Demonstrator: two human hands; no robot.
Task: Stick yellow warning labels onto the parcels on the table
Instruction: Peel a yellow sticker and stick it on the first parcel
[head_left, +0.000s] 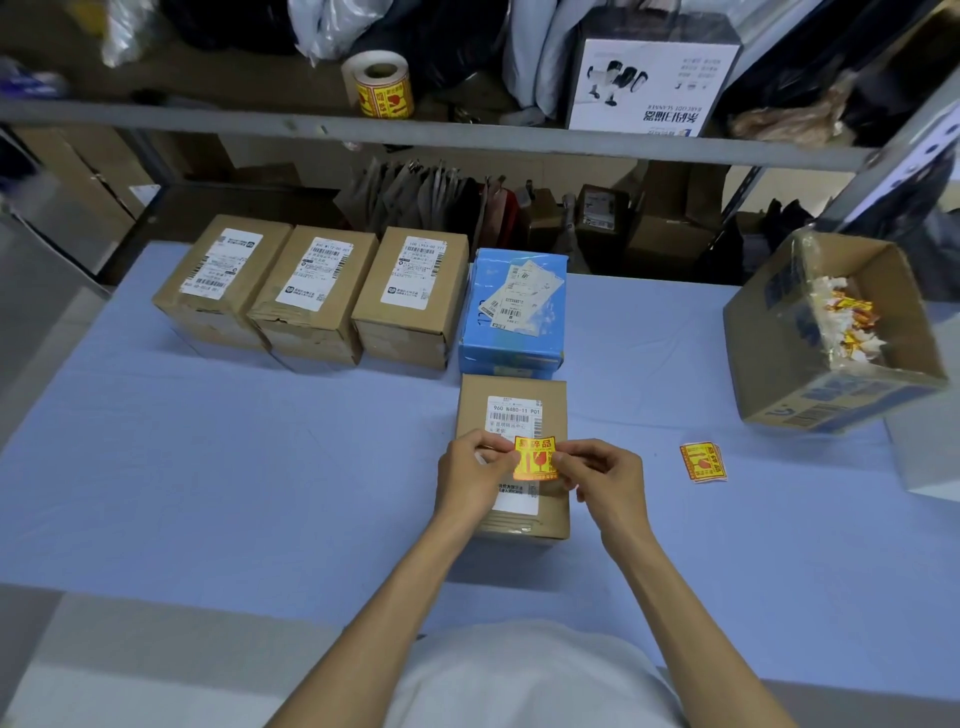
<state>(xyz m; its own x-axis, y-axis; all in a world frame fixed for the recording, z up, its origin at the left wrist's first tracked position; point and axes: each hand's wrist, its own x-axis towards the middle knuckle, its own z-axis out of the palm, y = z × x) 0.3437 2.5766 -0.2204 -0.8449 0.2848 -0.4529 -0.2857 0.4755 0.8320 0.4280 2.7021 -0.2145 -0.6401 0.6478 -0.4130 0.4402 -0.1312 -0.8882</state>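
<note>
A brown cardboard parcel (550, 400) with a white shipping label lies in front of me on the blue table (208, 467). Just above its top I hold a yellow warning label (535, 457) by its two side edges: my left hand (470, 470) pinches the left edge, my right hand (605, 475) the right one. Whether the label touches the parcel I cannot tell. Three brown parcels (311, 293) and a blue parcel (511, 312) stand in a row behind. A small stack of yellow labels (704, 461) lies to the right.
An open cardboard box (831, 343) with crumpled label backings stands at the right. On the shelf (467, 136) above, a roll of yellow labels (379, 85) and a white product box (649, 83) stand. Bags and cartons fill the space behind the table.
</note>
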